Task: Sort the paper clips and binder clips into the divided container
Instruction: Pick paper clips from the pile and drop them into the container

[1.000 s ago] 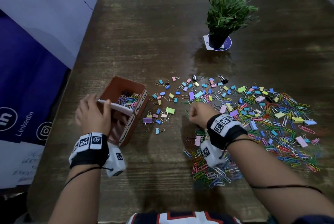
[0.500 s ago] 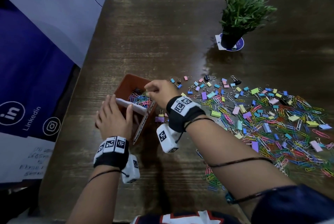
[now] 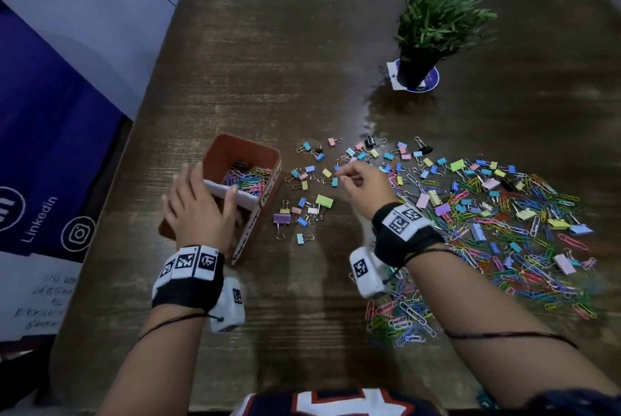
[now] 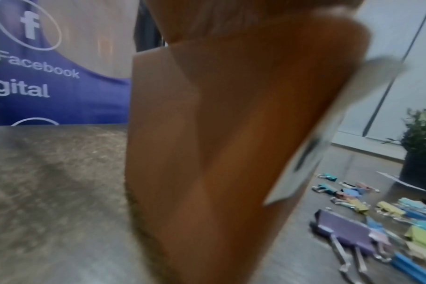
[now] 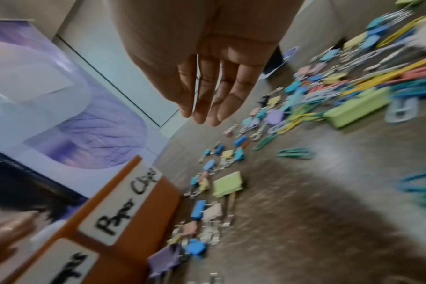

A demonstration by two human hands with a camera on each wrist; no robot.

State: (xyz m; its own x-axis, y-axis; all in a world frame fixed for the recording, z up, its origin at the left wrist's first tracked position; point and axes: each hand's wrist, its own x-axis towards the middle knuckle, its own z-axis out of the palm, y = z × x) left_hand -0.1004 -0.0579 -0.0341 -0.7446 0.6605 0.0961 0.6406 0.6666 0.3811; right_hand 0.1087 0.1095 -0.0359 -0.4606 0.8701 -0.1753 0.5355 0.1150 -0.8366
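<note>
the left hand (image 3: 198,210) lies over the near end of the orange divided container (image 3: 235,153), fingers fairly straight and spread across the white divider (image 3: 245,197), the thumb pressed on that strip — holding the box steady rather than curling round it. the right hand (image 3: 364,187) hovers just above the table among the small binder clips (image 3: 309,173), to the right of the container; in the right wrist view its fingers (image 5: 216,92) hang straight and relaxed, close together, with nothing seen between them.

the container's far compartment holds a heap of coloured paper clips (image 3: 248,177); the near compartment is hidden under the left hand. a white label on its right side reads "paper clips" (image 5: 124,203) in handwriting.

a larger purple binder clip (image 3: 281,218) and a green one (image 3: 324,200) lie near the box. further right spreads a broad mixed pile of paper clips and binder clips (image 3: 504,224), reaching down past the right wrist.

a small potted plant (image 3: 433,26) stands on the far part of the dark wooden table (image 3: 285,56), well apart from the clips — a purple banner (image 3: 50,133) hangs at the left.
</note>
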